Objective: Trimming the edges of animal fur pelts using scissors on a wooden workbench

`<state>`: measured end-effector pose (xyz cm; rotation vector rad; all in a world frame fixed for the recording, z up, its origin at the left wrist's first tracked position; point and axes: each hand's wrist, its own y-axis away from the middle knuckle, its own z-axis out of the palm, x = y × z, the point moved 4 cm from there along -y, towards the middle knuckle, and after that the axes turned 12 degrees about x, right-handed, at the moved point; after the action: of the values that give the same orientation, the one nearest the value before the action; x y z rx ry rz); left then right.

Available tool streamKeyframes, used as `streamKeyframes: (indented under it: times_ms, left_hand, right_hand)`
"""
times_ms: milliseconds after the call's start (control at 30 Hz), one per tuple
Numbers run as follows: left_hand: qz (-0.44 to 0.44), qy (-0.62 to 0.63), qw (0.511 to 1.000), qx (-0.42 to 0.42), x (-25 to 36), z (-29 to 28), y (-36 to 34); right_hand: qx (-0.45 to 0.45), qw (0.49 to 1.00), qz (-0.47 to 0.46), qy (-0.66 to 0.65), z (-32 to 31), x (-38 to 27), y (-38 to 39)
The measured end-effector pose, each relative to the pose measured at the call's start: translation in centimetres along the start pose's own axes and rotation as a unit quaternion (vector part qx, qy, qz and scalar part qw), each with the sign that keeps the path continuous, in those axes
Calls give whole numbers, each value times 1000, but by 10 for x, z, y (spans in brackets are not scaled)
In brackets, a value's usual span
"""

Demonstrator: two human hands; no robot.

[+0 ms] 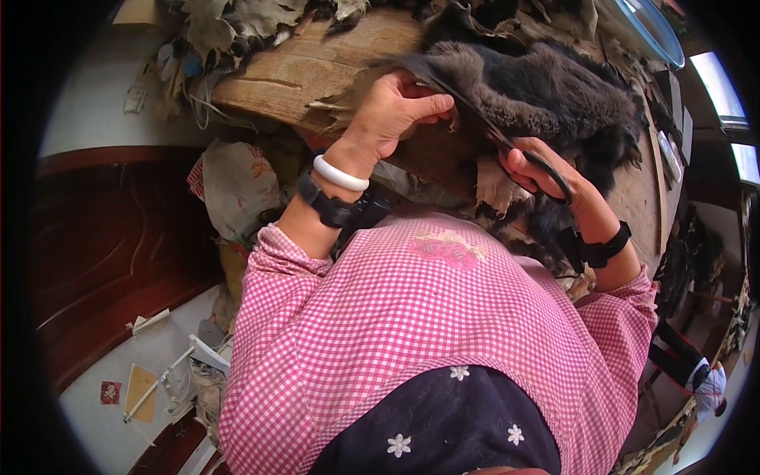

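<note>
Scissors (495, 134), clasped in the right hand (540, 168), point diagonally forward-left along a pelt (554, 83) the left hand (396, 111) pinches.

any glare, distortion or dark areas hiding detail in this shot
Head view: the window glares near white at right; the wooden panel's edges bend at left, with black around the fisheye rim; the black fur loses detail in its darkest parts; the left hand looks fairly sharp.
</note>
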<state>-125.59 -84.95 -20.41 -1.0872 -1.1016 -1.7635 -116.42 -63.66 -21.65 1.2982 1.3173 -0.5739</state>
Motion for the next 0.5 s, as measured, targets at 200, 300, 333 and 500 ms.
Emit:
streamKeyframes:
  times_ms: [200, 300, 333, 500]
  left_hand:
    - [-11, -28, 1000, 4, -3, -3, -2]
    - [-3, -10, 1000, -28, -6, -7, -3]
    - [-3, -10, 1000, -28, -4, -6, -3]
    - [-70, 66, 992, -78, -4, 0, -3]
  right_hand:
    - [19, 999, -3, 36, -1, -4, 1]
    - [-1, 1000, 1, 20, -4, -6, 1]
    - [-25, 1000, 6, -6, -4, -5, 1]
    - [-56, 995, -44, -67, 5, -22, -8]
